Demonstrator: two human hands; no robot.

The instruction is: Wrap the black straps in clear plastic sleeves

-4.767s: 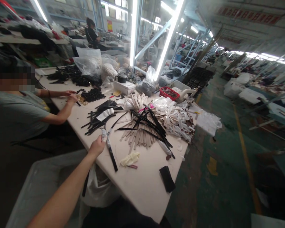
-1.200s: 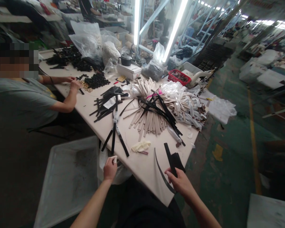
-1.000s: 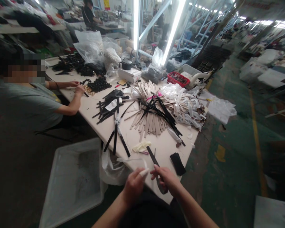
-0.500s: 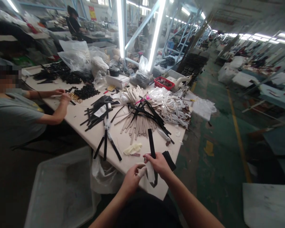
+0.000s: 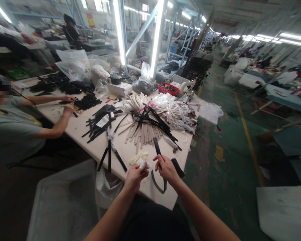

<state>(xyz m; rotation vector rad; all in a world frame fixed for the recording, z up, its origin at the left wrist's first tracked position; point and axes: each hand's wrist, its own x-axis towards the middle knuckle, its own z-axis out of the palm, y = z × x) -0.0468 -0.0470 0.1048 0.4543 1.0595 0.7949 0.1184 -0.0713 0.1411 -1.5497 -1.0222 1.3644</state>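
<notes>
My right hand (image 5: 167,170) is closed on a black strap (image 5: 156,146). One end of the strap points up toward the table's middle; the other loops down below the fingers. To its left, my left hand (image 5: 134,177) pinches a crumpled white strip (image 5: 141,164), thin like paper or plastic film, apart from the strap. Just beyond the left fingers lies a crumpled pale yellow piece (image 5: 134,159), partly hidden. A flat black piece (image 5: 177,168) rests right of my right hand, at the table edge.
The table (image 5: 85,147) bears a fan of beige straps (image 5: 140,134), long black straps (image 5: 109,154), a black strap pile (image 5: 97,122) and a red basket (image 5: 168,89). A co-worker (image 5: 15,124) handles small parts at left. A plastic bin (image 5: 62,201) stands below.
The white strip has come away from the black strap, and my left hand has carried it up and left toward the pale yellow piece. My right hand still holds the strap.
</notes>
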